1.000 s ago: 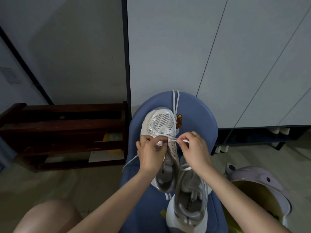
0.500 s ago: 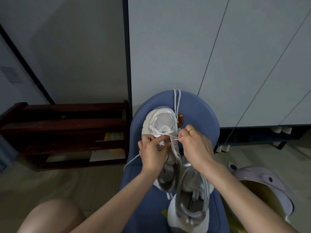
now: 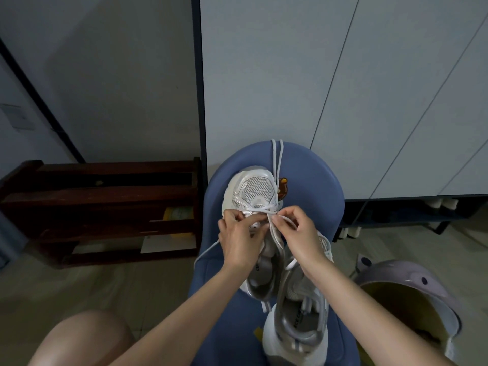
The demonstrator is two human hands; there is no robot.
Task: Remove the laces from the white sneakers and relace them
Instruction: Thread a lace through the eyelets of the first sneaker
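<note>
Two white sneakers lie on a blue chair seat (image 3: 311,186). The far sneaker (image 3: 253,191) points away from me, with a white lace (image 3: 257,208) crossed over its lowest eyelets. My left hand (image 3: 239,239) grips the shoe's left eyelet edge and pinches the lace there. My right hand (image 3: 297,231) pinches the other lace end at the right eyelet row. The near sneaker (image 3: 298,318) lies by my right forearm. A second loose lace (image 3: 277,159) hangs over the chair's far edge.
A dark wooden shoe rack (image 3: 105,207) stands at left on the floor. White cabinet doors (image 3: 343,88) rise behind the chair. A lilac and yellow stool or tub (image 3: 412,281) sits at lower right. My bare knee (image 3: 79,339) is at lower left.
My right hand has shifted slightly left and down along the eyelet row, drawing the lace tighter across the shoe. My left hand stays on the left eyelet edge.
</note>
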